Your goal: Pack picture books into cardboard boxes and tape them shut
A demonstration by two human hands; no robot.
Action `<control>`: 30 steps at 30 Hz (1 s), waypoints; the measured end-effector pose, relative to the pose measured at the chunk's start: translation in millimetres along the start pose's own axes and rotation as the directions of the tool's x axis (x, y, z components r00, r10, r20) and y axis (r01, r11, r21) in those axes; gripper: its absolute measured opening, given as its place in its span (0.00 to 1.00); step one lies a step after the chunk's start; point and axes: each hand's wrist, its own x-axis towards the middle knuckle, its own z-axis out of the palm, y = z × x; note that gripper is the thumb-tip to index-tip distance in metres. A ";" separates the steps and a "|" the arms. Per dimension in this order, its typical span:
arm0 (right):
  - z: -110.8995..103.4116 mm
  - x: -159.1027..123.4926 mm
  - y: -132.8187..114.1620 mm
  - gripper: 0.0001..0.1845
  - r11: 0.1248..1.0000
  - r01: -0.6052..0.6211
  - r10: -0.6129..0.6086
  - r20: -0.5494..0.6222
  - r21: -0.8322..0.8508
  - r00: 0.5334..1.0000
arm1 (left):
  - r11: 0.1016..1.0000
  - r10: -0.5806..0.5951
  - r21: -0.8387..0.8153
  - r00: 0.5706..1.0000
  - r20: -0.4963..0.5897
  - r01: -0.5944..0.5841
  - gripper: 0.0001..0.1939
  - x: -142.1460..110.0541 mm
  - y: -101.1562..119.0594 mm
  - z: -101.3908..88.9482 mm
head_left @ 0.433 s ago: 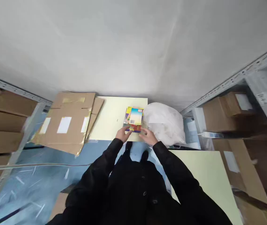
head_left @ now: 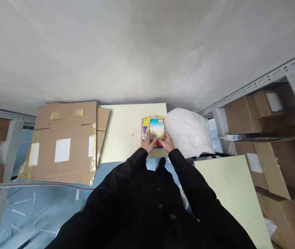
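Observation:
A small square blue-and-yellow packet [head_left: 157,127] with a barcode is held between my two hands, just over the tabletop. My left hand [head_left: 148,143] grips its lower left corner, the thumb near the barcode. At its lower right edge, my right hand [head_left: 167,142] has its fingers closed on the side. Beneath and to the left lies a colourful stack of booklets or packs [head_left: 145,122] in yellow, purple and red, partly covered by the packet and my hands. All of this is over the pale yellow table [head_left: 123,133].
Flattened cardboard boxes [head_left: 72,124] lean over the table's left side. A big white plastic bag [head_left: 189,133] bulges close by my right hand. Another pale tabletop [head_left: 227,186] is at lower right. Shelves with cartons [head_left: 264,105] flank both sides, and a cord [head_left: 46,185] crosses at left.
Both hands have closed on the packet and it looks raised and shifted right off the stack. The head view has moved slightly too.

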 end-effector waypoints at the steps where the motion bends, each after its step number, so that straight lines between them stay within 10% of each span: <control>1: 0.5 -0.6 -1.4 0.34 0.999 -0.030 0.029 -0.029 -0.024 0.999 | 1.000 -0.008 -0.025 1.000 0.014 0.008 0.35 0.0 -1.3 -2.8; 9: 13.5 -17.4 -15.9 0.30 0.978 -0.058 0.025 -0.165 -0.199 0.986 | 0.997 0.019 0.078 0.996 0.092 -0.026 0.35 1.8 0.8 -18.4; 20: 27.4 -35.6 -14.8 0.20 0.855 -0.348 0.409 -0.088 0.384 0.908 | 0.979 0.148 0.126 0.985 0.086 -0.158 0.24 -10.3 -24.8 -34.5; 24: 22.9 -49.5 -29.4 0.21 0.844 -0.289 0.377 -0.117 0.453 0.919 | 0.931 0.314 0.198 0.949 -0.004 -0.307 0.20 -19.8 -20.5 -31.1; 30: 6.7 -77.1 -50.9 0.17 0.909 -0.069 0.205 -0.296 0.412 0.933 | 0.936 0.342 -0.129 0.934 0.106 -0.328 0.24 -41.8 12.1 -13.5</control>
